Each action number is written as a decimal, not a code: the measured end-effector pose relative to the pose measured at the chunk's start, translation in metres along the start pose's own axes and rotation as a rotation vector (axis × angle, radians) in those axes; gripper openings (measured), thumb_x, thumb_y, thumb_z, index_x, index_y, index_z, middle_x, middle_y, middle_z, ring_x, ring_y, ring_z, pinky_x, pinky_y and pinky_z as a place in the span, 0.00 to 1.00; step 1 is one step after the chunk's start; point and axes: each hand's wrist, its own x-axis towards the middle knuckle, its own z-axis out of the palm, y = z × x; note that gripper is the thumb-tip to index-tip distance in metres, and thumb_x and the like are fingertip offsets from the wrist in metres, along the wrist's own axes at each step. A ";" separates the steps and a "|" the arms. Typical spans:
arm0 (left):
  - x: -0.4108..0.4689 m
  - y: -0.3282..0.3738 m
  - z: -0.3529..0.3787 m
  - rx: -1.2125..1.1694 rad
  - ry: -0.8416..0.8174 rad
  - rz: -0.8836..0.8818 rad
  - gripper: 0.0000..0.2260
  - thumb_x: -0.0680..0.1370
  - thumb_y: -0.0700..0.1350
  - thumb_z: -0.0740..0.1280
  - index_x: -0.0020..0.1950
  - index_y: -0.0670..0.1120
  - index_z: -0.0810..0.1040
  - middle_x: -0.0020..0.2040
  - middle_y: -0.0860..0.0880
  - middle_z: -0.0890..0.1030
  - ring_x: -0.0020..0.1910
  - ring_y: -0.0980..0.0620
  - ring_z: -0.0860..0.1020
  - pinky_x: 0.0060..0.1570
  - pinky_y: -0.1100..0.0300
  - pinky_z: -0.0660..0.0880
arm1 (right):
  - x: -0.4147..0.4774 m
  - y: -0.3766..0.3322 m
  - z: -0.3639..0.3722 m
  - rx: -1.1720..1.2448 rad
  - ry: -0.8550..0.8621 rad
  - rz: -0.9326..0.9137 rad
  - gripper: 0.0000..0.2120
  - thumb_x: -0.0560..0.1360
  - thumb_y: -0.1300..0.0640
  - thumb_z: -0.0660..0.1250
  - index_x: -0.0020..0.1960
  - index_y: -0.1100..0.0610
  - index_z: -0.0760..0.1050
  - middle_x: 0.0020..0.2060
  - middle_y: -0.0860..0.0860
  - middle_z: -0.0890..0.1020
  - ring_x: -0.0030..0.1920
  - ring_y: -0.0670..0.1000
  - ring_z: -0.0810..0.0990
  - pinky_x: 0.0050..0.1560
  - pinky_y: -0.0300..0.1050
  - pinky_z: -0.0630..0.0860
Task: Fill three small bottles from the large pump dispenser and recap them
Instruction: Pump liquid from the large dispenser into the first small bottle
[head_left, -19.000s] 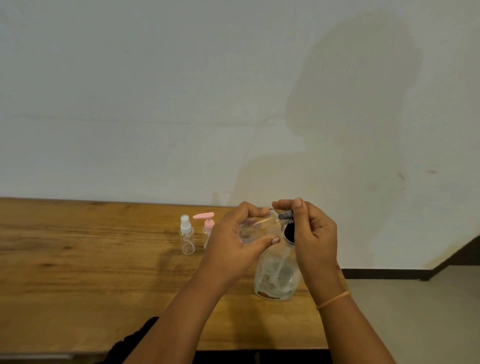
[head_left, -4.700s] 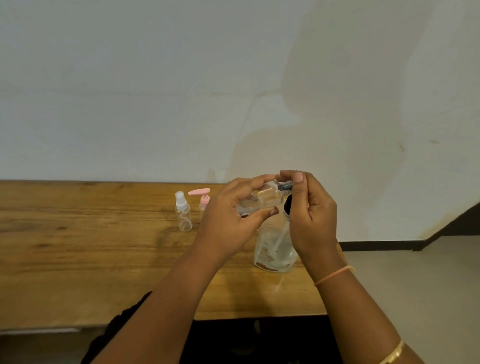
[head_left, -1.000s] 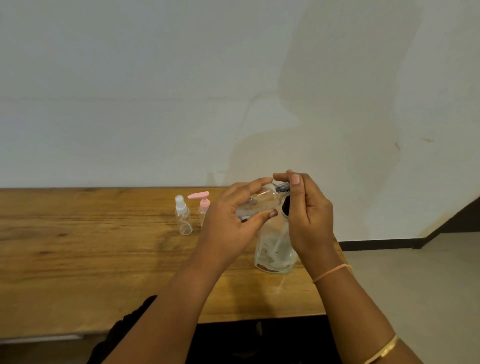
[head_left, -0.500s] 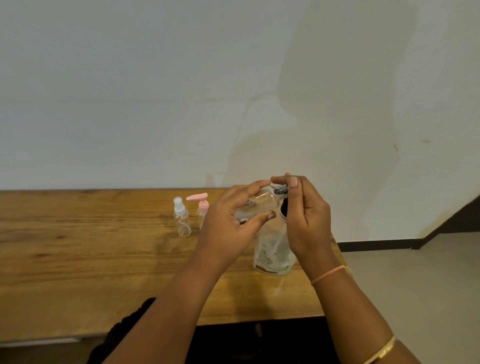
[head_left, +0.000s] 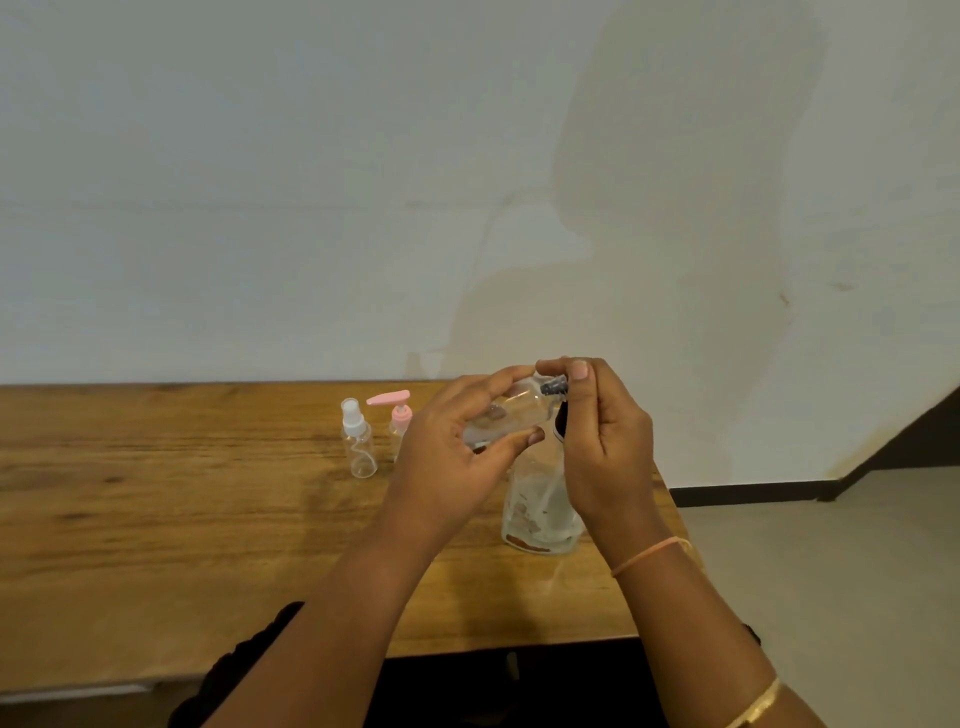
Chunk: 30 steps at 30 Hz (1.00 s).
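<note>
— Pale plastered wall (head_left: 311, 208) behind, a wooden table (head_left: 156, 519) against it. What stands on the wood?

— Toward the back, two small bottles side by side: a clear spray bottle (head_left: 357, 439) with a white top, and just to its right a pink pump bottle (head_left: 399, 415), partly hidden by the left hand. Both upright, both capped.

— And the large pump dispenser (head_left: 540, 514)?

— Upright near the table's right end, clear, its lower body showing below the hands. Its dark pump head (head_left: 558, 426) is mostly covered by the right hand.

— What are the hands doing?

— The left hand (head_left: 457, 457) grasps a third small clear bottle (head_left: 511, 413), fingers above and thumb below, holding it tilted, nearly on its side, in the air above the dispenser. Its mouth points right, toward a dark nozzle tip (head_left: 553, 387).

— The right hand (head_left: 602, 447)?

— Curled around the dispenser's top, thumb and forefinger pinched at that nozzle tip, right at the bottle's mouth. A thin orange band (head_left: 649, 556) sits on that wrist.

— Any liquid in the held bottle?

— Too blurred to tell.
</note>
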 end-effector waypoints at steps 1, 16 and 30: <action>0.001 0.001 0.000 -0.003 0.006 0.015 0.25 0.69 0.44 0.75 0.60 0.62 0.72 0.54 0.59 0.78 0.54 0.68 0.74 0.50 0.79 0.67 | 0.002 -0.002 -0.001 -0.007 0.000 -0.004 0.18 0.80 0.47 0.51 0.51 0.51 0.78 0.44 0.41 0.81 0.50 0.44 0.80 0.50 0.56 0.77; -0.001 0.000 0.000 0.020 0.000 0.003 0.25 0.69 0.45 0.75 0.59 0.66 0.71 0.55 0.59 0.78 0.55 0.68 0.73 0.50 0.79 0.68 | -0.002 -0.003 -0.001 0.003 -0.004 0.046 0.15 0.78 0.44 0.50 0.51 0.41 0.75 0.47 0.35 0.80 0.56 0.40 0.78 0.59 0.55 0.74; -0.003 -0.002 0.000 0.040 0.003 -0.018 0.25 0.69 0.45 0.75 0.59 0.66 0.71 0.56 0.59 0.78 0.56 0.71 0.72 0.50 0.80 0.67 | -0.006 0.004 0.005 -0.015 0.015 0.075 0.14 0.78 0.43 0.50 0.51 0.39 0.75 0.49 0.37 0.80 0.62 0.44 0.75 0.63 0.60 0.70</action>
